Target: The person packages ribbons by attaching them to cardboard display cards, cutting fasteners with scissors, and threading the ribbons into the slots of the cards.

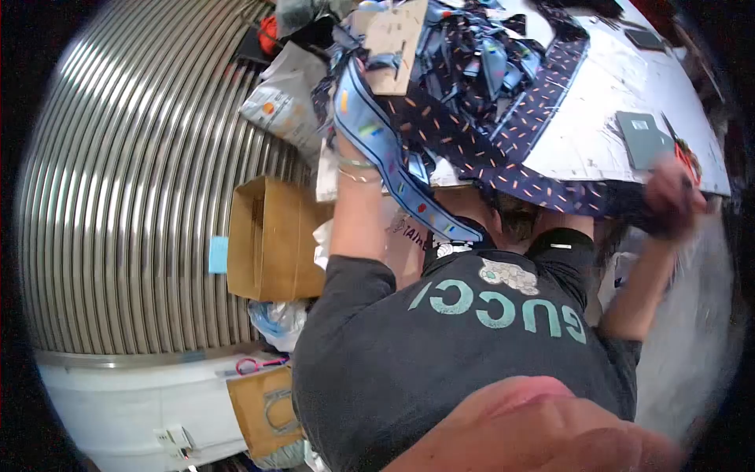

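Note:
My left hand [347, 143] is raised behind a light blue patterned scarf-like strip [376, 148], its fingers hidden by the cloth. The strip's pointed end hangs towards my lap. Just above that hand is a tan cardboard piece [395, 39] with a slit and some blue cloth on it. A navy strip [523, 177] with small orange dashes stretches from beside the cardboard to my right hand [675, 200]. Motion blurs my right hand, but it is closed round the navy strip's end, out past the table's front edge.
Tangled navy and blue strips [480, 59] lie on the white table [602, 94]. A grey-green booklet [643, 140] and red-handled scissors [686, 157] are at the right. On the left stand a brown paper bag [271, 240], a white sack [287, 98] and a ribbed metal shutter [149, 181].

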{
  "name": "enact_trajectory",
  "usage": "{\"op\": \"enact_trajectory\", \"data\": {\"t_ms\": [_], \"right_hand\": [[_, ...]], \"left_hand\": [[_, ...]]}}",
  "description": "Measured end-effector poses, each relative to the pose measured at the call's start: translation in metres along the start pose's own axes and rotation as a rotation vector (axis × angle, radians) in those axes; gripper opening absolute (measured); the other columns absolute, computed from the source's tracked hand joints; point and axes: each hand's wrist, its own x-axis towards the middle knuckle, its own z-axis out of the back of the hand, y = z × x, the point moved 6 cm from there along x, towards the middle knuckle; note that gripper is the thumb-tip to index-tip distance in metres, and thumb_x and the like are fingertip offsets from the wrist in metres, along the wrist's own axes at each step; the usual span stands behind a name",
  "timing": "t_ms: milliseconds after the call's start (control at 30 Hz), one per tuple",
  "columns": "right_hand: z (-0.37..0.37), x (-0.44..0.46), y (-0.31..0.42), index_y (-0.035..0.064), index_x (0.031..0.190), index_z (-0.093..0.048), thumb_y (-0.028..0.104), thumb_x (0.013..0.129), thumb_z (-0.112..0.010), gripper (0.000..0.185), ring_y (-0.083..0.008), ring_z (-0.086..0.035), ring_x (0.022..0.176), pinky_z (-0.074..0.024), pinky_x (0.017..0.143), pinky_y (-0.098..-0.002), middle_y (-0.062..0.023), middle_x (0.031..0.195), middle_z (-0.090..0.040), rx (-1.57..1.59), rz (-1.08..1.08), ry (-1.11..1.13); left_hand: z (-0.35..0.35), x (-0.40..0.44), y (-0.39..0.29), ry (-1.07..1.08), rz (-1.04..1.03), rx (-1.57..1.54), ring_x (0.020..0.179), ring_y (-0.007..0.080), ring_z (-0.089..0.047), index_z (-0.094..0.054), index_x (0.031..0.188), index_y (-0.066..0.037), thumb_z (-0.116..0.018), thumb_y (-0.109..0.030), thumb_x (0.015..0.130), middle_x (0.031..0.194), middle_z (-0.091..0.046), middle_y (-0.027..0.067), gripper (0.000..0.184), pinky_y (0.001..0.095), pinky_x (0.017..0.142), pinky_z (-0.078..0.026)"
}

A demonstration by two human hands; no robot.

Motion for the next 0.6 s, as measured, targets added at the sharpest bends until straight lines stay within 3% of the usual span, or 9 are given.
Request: {"op": "enact_trajectory", "data": {"t_ms": [100, 200, 233, 267, 300, 367, 400, 500, 600], "right_hand": [[-0.117, 0.063, -0.018, -0.0027, 0.112, -0.063, 0.034, 0.089, -0.058, 0.044, -0.0219, -0.059, 0.105, -0.0425, 0.095, -0.0318, -0.0135, 0.112, -0.064, 0.036, 0.043, 0.402], [-0.168, 0.090, -0.018, -0.0029, 0.095, -0.068, 0.005, 0.084, -0.060, 0.015, -0.0147, -0.059, 0.091, -0.0449, 0.081, -0.0273, -0.0094, 0.097, -0.064, 0.213, 0.012, 0.347], [-0.177, 0.094, -0.017, -0.0022, 0.092, -0.069, -0.008, 0.082, -0.059, 0.015, -0.0133, -0.059, 0.088, -0.0455, 0.079, -0.0255, -0.0085, 0.095, -0.064, 0.391, 0.035, 0.338], [-0.181, 0.096, -0.021, -0.0085, 0.096, -0.061, -0.004, 0.087, -0.057, 0.011, -0.0229, -0.067, 0.088, -0.0576, 0.081, -0.0361, -0.0173, 0.093, -0.065, 0.418, 0.076, 0.331], [-0.184, 0.096, -0.025, -0.0085, 0.096, -0.061, -0.004, 0.087, -0.057, 0.011, -0.0229, -0.067, 0.088, -0.0576, 0.081, -0.0361, -0.0173, 0.093, -0.065, 0.424, 0.070, 0.333], [-0.187, 0.095, -0.040, -0.0074, 0.097, -0.058, -0.003, 0.086, -0.060, 0.012, -0.0214, -0.067, 0.087, -0.0582, 0.080, -0.0362, -0.0159, 0.090, -0.065, 0.434, -0.111, 0.275], [-0.188, 0.094, -0.038, -0.0061, 0.099, -0.056, -0.001, 0.085, -0.062, 0.016, -0.0175, -0.066, 0.084, -0.0579, 0.076, -0.0323, -0.0123, 0.088, -0.065, 0.404, -0.145, 0.226], [-0.186, 0.096, -0.043, -0.0049, 0.100, -0.057, 0.001, 0.085, -0.064, 0.017, -0.0135, -0.065, 0.080, -0.0559, 0.071, -0.0273, -0.0097, 0.089, -0.065, 0.306, -0.139, 0.205], [-0.187, 0.099, -0.040, -0.0048, 0.094, -0.060, 0.002, 0.085, -0.063, 0.012, -0.0119, -0.065, 0.078, -0.0540, 0.070, -0.0250, -0.0079, 0.083, -0.066, 0.253, -0.127, 0.171]], "left_hand": [[-0.058, -0.011, 0.049, 0.128, 0.371, -0.725, 0.074, 0.0139, -0.054, -0.057, 0.119, -0.003, -0.045, -0.041, 0.097, 0.090, -0.062, 0.0054, 0.045, 0.0278, 0.065, -0.046], [-0.089, -0.024, 0.078, 0.513, 0.556, -1.521, 0.059, 0.0119, -0.041, -0.056, 0.124, -0.004, -0.047, -0.036, 0.097, 0.083, -0.051, 0.0034, 0.043, 0.0243, 0.051, -0.036], [-0.091, -0.030, 0.085, 0.406, 0.468, -1.612, 0.060, 0.0116, -0.042, -0.055, 0.126, -0.004, -0.047, -0.034, 0.097, 0.083, -0.051, 0.0040, 0.043, 0.0240, 0.052, -0.037], [-0.092, -0.029, 0.092, 0.555, 0.470, -1.651, 0.060, 0.0112, -0.043, -0.057, 0.121, -0.003, -0.048, -0.032, 0.096, 0.083, -0.051, 0.0032, 0.039, 0.0237, 0.052, -0.037], [-0.091, -0.029, 0.100, 0.708, 0.470, -1.675, 0.060, 0.0108, -0.044, -0.059, 0.115, -0.002, -0.048, -0.029, 0.096, 0.082, -0.051, 0.0025, 0.036, 0.0234, 0.053, -0.038], [-0.098, -0.034, 0.100, 0.346, 0.508, -1.636, 0.060, 0.0102, -0.048, -0.060, 0.102, -0.002, -0.050, -0.025, 0.094, 0.079, -0.052, 0.0005, 0.026, 0.0225, 0.054, -0.040], [-0.088, -0.042, 0.107, 0.025, 0.556, -1.411, 0.061, 0.0083, -0.051, -0.058, 0.093, -0.006, -0.051, -0.022, 0.093, 0.076, -0.052, -0.0022, 0.018, 0.0218, 0.055, -0.042], [-0.092, -0.039, 0.102, -0.089, 0.438, -1.240, 0.061, 0.0060, -0.052, -0.058, 0.093, -0.007, -0.053, -0.023, 0.092, 0.075, -0.054, -0.0034, 0.017, 0.0211, 0.054, -0.042], [-0.079, -0.035, 0.118, -0.186, 0.445, -0.955, 0.058, 0.0054, -0.052, -0.058, 0.085, -0.008, -0.051, -0.035, 0.094, 0.071, -0.054, -0.0039, 0.029, 0.0202, 0.052, -0.041]]}}
